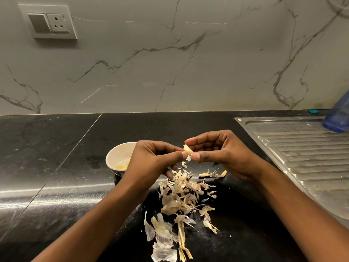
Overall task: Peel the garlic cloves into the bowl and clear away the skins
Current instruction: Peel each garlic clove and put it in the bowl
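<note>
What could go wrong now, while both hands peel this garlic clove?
The pale garlic clove, pinched by the left hand and right hand, is beside the small white bowl, near the pile of papery skins; if dropped, it may land among them. The light skins could scatter toward the ribbed steel drainboard.

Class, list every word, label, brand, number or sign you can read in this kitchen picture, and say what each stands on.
No text can be read anywhere in the picture.
No lettering shows on the white wall switch and socket plate.
Any label on the blue plastic bottle is too blurred to read.
The dark pattern near the base of the small white bowl is too small to read.
</note>
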`<state>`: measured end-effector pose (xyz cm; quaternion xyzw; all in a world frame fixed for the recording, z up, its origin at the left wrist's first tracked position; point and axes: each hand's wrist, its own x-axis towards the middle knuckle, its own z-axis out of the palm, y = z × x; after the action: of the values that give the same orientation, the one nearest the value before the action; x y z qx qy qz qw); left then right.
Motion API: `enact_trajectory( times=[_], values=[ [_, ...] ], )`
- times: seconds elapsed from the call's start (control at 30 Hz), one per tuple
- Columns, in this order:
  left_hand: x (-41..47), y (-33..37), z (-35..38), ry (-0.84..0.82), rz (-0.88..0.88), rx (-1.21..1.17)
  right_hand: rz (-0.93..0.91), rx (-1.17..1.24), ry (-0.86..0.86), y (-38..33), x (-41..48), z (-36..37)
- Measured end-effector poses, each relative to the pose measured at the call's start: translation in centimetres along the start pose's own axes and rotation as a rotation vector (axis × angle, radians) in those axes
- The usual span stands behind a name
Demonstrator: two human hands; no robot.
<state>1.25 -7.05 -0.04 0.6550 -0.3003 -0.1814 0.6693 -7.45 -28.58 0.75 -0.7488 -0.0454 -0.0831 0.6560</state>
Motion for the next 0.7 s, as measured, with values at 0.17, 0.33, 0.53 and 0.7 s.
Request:
enact_trajectory(
  times=[0.17, 0.33, 0.53, 0.7],
  values=[
    [0.14, -0.21, 0.15, -0.011, -0.048, -0.068, -0.039, -0.043, 0.014, -0.04, -0.04, 0.16],
    [0.06, -0.19, 0.33, 0.007, -0.035, -0.078, -0.089, -0.113, 0.02, -0.09, -0.16, 0.37],
    [0.07, -0.43, 0.62, 0.053, -0.013, -0.071, -0.113, -0.136, 0.019, 0.11, -0.12, 0.67],
    [0.01, -0.27, 0.38, 0.033, -0.007, -0.089, -0.137, -0.125, 0.033, -0.03, -0.1, 0.47]
  ],
)
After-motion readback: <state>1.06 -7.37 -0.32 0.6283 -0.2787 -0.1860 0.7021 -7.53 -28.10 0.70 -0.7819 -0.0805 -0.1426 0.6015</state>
